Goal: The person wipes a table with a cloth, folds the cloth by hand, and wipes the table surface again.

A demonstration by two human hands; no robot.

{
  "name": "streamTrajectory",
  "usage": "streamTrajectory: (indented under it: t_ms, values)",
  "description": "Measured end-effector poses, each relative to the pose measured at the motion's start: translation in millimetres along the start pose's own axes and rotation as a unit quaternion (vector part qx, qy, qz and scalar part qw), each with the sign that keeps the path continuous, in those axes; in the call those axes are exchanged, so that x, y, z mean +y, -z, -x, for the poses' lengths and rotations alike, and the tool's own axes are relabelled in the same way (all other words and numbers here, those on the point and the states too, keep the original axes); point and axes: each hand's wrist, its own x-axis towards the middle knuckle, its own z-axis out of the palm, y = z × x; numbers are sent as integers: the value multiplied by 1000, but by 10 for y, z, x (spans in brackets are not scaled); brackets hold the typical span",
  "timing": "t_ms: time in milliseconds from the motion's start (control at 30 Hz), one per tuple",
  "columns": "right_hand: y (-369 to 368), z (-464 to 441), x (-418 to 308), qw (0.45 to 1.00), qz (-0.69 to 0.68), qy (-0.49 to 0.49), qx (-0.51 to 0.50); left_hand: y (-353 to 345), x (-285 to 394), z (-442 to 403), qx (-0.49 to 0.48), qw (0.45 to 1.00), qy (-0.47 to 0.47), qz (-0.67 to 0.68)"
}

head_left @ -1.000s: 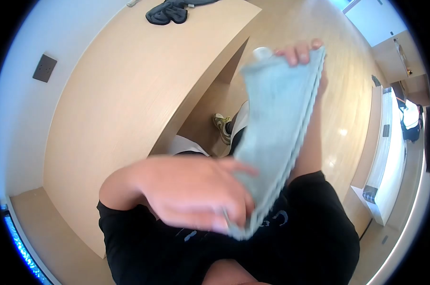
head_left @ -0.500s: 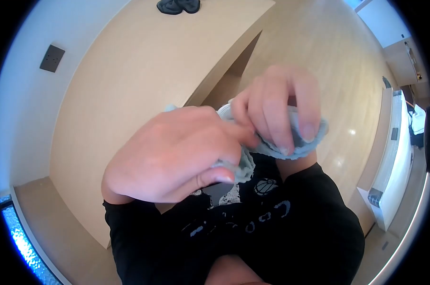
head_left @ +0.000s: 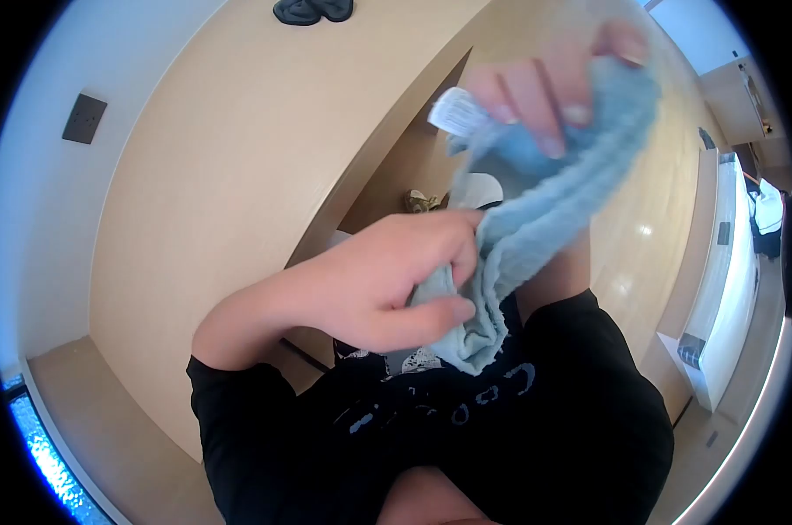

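A pale blue-green towel with a white label stretches between my two hands, twisted and partly blurred. My left hand is closed around its lower end, in front of my chest, with thumb and fingers pinching the folds. Higher up and to the right, my right hand grips the upper end, its fingers curled over the fabric and smeared by motion. A loose, ruffled edge hangs beneath my left thumb.
A light wooden ledge spans the left, with dark shoes on top. Below its edge sits a patterned object I cannot identify. A dark wall socket is at far left. A plastic-wrapped white panel stands right.
My right hand has risen up and away from my left hand, drawing the bunched towel out into a long strip. The label now shows. My left hand has shifted slightly right.
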Motion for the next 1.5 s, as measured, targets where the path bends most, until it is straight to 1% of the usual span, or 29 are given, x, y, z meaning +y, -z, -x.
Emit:
streamTrajectory:
  t_ms: [33,67,167,200,233,300,333,367,433,467,567,600,667,767,867,967,1067,1100,1167,1267,1333,1400,1433,1500]
  values:
    - [95,33,41,1000,9,-13,-7,-15,1,16,-27,1000,9,10]
    - [147,71,143,999,-2,-28,25,-38,-2,14,-27,999,-23,5]
    - [105,303,557,991,-19,-72,115,-114,147,-8,-51,988,-28,-145]
    - [16,405,706,984,-28,-106,140,-178,195,-36,-30,977,-37,-209]
    - [-77,518,856,976,-38,-139,165,-253,179,-37,-16,972,-29,-234]
    - [-160,797,1227,956,-159,-181,165,-360,107,10,12,959,-9,-283]
    - [-204,908,1425,950,-231,-151,143,-332,148,25,-28,958,66,-279]
    - [-244,1004,1610,939,-301,-120,120,-323,110,38,-27,958,88,-272]
    - [-326,1158,1934,910,-385,-87,129,-316,6,55,-26,957,132,-257]
    - [-359,1227,2011,893,-425,-70,132,-324,-7,64,-16,948,141,-283]
    - [-582,1162,1867,860,-467,-77,192,-310,-134,65,82,902,84,-416]
    - [-628,1130,1788,850,-478,-81,208,-308,-135,50,105,891,96,-431]
    - [-706,1082,1634,851,-456,-101,239,-313,-129,16,152,865,119,-462]
    - [-734,1045,1377,877,-353,-160,283,-147,-38,26,180,836,94,-510]
    - [-716,1017,1156,893,-236,-220,314,29,4,12,248,892,111,-361]
    - [-670,1018,996,894,-144,-263,333,52,-169,6,306,918,114,-224]
    - [-646,1031,896,892,-89,-284,341,92,-105,-43,282,877,41,-387]
    - [-643,1029,881,892,-75,-289,340,105,-120,-36,273,872,14,-407]
    - [-607,1032,865,891,-53,-294,340,138,-192,-7,253,858,-39,-445]
    - [-534,1074,884,892,-35,-298,338,182,-316,-9,244,844,-118,-464]
    - [-573,989,854,885,-23,-312,345,221,-307,1,220,842,-127,-476]
    - [-728,813,699,855,-21,-353,379,234,-322,6,212,843,-133,-476]
    - [-857,643,606,824,-68,-365,428,233,-352,15,216,845,-134,-469]
    - [-873,646,582,813,-158,-355,432,243,-408,36,218,859,-121,-447]
